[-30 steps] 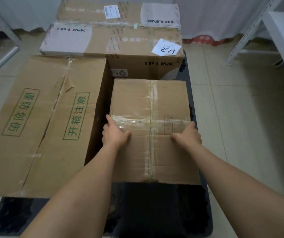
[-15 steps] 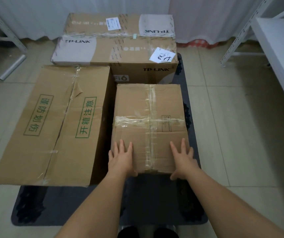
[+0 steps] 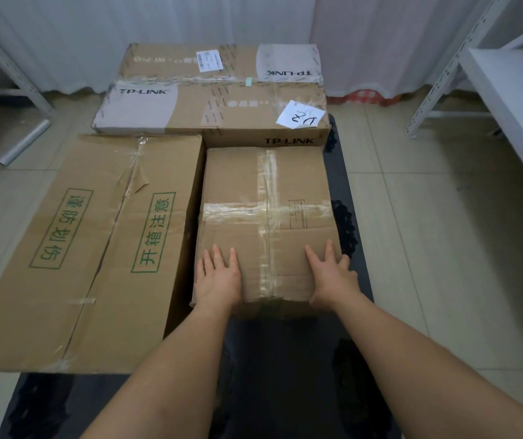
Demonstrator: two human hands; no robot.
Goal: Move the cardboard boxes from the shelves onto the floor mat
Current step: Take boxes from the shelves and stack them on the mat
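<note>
Cardboard box (image 3: pixel 266 198) lies under flat fingers (image 3: pixel 222 256) of both hands.

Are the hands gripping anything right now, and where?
Nothing is gripped. Left hand and right hand lie flat, fingers straight, on the small taped box near its front edge.

The floor mat (image 3: pixel 292 375) lies mostly hidden under boxes (its near edge cut off).

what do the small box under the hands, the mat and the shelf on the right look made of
Small box: brown corrugated cardboard, matte and creased, crossed with glossy clear tape. Mat: dark, probably fabric or pile, since it shows no shine and a lacy edge pattern. Shelf: likely white painted metal, given its perforated uprights.
</note>
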